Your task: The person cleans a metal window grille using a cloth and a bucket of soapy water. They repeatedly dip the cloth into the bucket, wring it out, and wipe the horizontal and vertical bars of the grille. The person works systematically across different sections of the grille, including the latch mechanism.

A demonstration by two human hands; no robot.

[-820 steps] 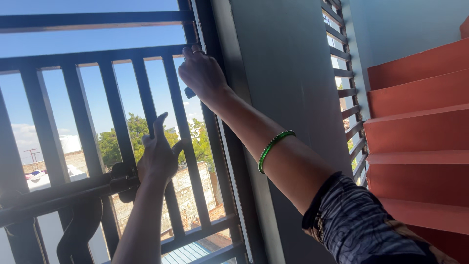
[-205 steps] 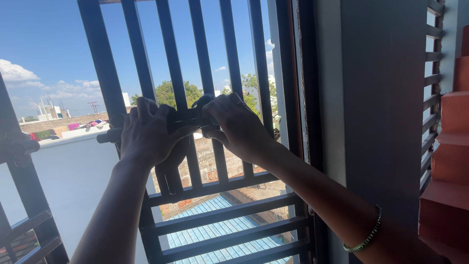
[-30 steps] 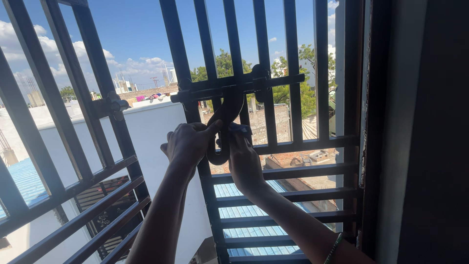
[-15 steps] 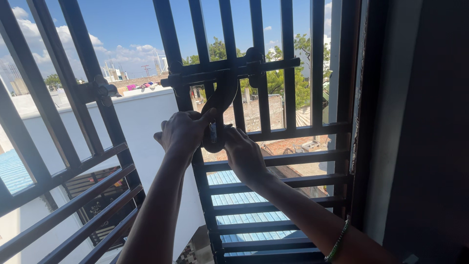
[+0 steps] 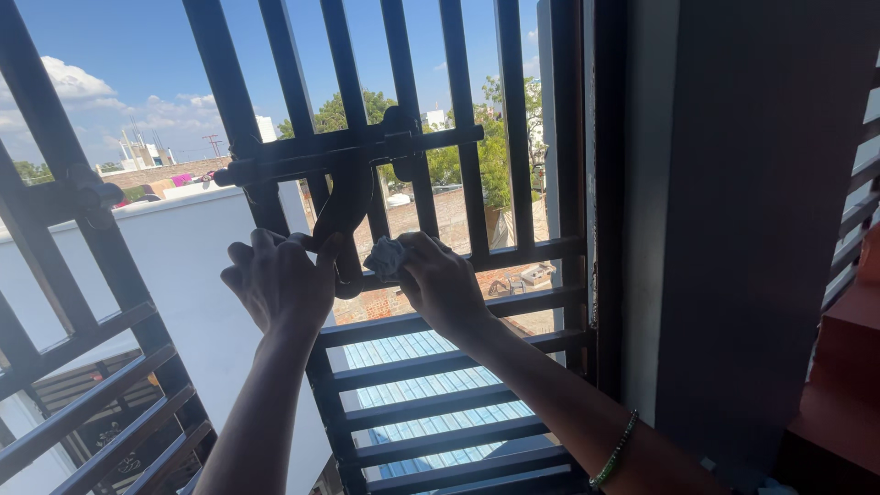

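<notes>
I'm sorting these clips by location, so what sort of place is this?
Probably an upper-floor stair landing of a building: a dark barred metal gate opens onto sky and rooftops below, with red stairs at the right.

Both arms reach up and forward from the lower edge of the frame, bare, forearms converging toward centre.

Left hand point(image 5: 280, 280), centre-left: back of hand to the camera, fingers curled over, thumb stretched right and upward. The forearm runs down to the bottom edge, left of centre.

Right hand point(image 5: 438, 282), just right of the left one, a small gap between them: knuckles up, fingers bunched closed toward the left. The wrist is straight, and the forearm slants down to the lower right. A green bangle point(image 5: 614, 449) circles that forearm near the bottom edge.
</notes>
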